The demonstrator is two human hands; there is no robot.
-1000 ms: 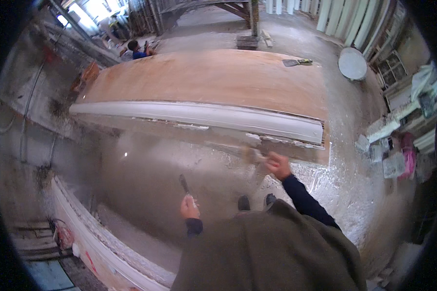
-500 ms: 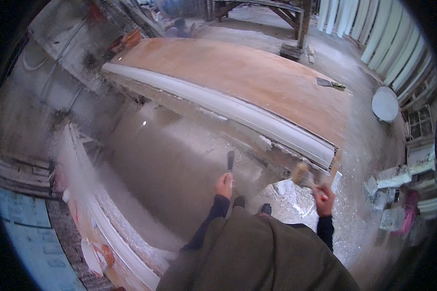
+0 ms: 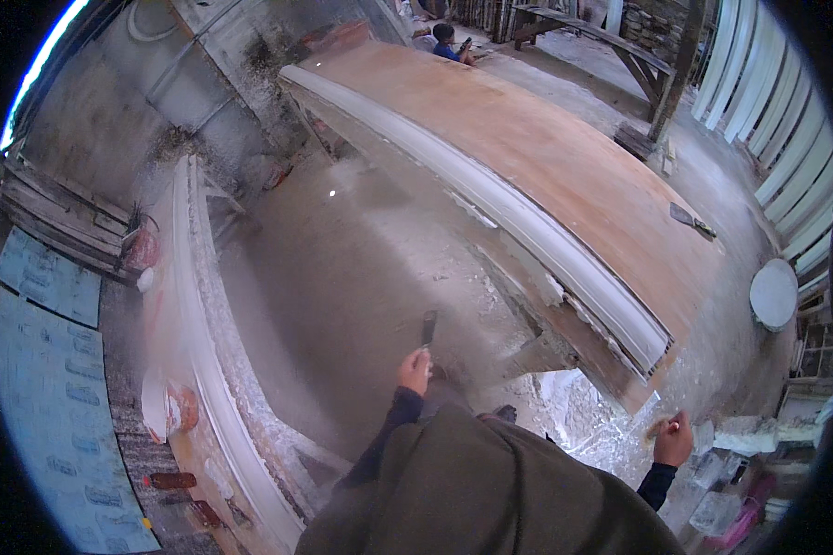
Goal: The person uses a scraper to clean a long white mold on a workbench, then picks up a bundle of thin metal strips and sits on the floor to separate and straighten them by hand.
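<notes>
My left hand point(image 3: 415, 372) is closed around the handle of a putty knife point(image 3: 428, 328), its dark blade pointing up and away over the floor. Off to the right, my right hand point(image 3: 673, 441) is curled into a grip just past the near corner of a long table. It holds a paintbrush point(image 3: 655, 429), of which only a small tan part shows; the rest is hidden. A long white plaster moulding point(image 3: 491, 199) lies along the near edge of the brown tabletop point(image 3: 546, 129). A second putty knife point(image 3: 692, 221) rests on that tabletop near its right end.
On the left, another bench carries a white moulding point(image 3: 217, 398), an orange container point(image 3: 183, 408) and a reddish bottle point(image 3: 171, 480). A round white bucket point(image 3: 773, 294) stands to the right, near leaning white strips point(image 3: 759, 102). A person point(image 3: 449, 44) sits beyond the table.
My right hand has moved right and nearer, away from the table corner, and the brush now shows far less. My view has turned; my left hand still holds the putty knife.
</notes>
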